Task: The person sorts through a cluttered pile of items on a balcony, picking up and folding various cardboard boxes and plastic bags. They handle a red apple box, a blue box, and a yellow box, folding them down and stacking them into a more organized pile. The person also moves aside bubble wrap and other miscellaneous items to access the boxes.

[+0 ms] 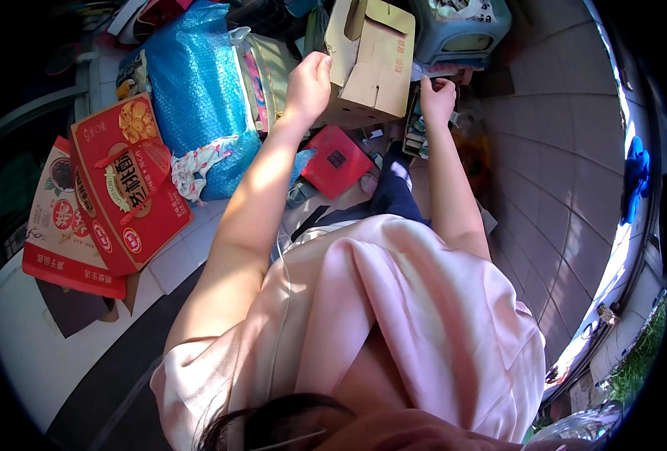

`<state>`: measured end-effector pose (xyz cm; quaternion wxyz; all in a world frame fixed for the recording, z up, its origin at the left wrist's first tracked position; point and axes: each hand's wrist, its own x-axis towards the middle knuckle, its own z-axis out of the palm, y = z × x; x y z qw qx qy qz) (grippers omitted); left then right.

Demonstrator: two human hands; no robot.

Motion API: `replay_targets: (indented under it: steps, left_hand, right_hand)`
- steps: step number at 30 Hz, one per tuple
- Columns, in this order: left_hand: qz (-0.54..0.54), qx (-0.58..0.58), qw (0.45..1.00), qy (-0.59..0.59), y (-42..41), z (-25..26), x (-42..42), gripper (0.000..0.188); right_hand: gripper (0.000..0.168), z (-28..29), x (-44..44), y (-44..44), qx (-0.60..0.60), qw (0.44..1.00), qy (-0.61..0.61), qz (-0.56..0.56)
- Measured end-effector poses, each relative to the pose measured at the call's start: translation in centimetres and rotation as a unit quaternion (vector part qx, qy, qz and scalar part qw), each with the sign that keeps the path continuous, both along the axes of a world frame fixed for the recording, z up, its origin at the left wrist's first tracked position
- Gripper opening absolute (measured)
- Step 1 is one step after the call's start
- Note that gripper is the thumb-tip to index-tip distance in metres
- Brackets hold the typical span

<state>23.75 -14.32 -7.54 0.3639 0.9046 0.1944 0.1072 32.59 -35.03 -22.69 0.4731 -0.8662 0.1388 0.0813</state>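
Observation:
An open cardboard box with its flaps folded over sits ahead of me, at the top centre. My left hand is closed at the box's left edge, with the thumb on top; it seems to pinch the cardboard there. To the right of the box, and apart from it, my right hand is raised with its fingers curled, over a narrow container of small items. What lies under its fingertips is hidden. Below the box, a flat red box rests near my legs.
A large blue bubble-textured bag stands at left, with a patterned cloth against it. Red printed gift boxes lean nearby. A light-blue plastic stool stands at upper right, beside a tiled surface.

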Motion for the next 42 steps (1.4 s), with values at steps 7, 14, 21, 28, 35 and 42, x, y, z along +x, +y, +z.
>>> replay_targets:
  steps: [7,14,21,28,35,42]
  left_hand:
    - [-0.103,0.038,0.994,-0.003,-1.1,-1.8,-2.6,0.012]
    - [-0.122,0.031,0.991,0.051,0.3,-3.7,-5.8,0.012]
    - [-0.059,0.002,0.995,0.079,1.2,-3.2,-7.0,0.017]
    - [-0.009,0.042,0.995,0.093,2.5,-2.1,-5.8,0.022]
    - [-0.014,0.069,0.997,0.029,4.1,-0.9,-2.9,0.024]
    - [0.008,0.04,0.997,0.058,7.5,-0.3,-2.4,0.027]
  right_hand:
    - [0.128,3.0,-1.2,7.2,-0.019,0.953,0.289,0.086]
    - [0.115,-4.0,-5.3,8.0,0.013,0.956,0.286,0.068]
    - [0.07,-4.0,-6.5,4.9,0.281,0.883,0.354,0.125]
    - [0.021,-5.5,-4.1,1.6,0.418,0.84,0.347,0.013]
    - [0.009,-3.3,-2.3,0.5,0.491,0.813,0.313,0.014]
    - [0.015,0.4,-3.3,0.7,0.584,0.774,0.242,0.014]
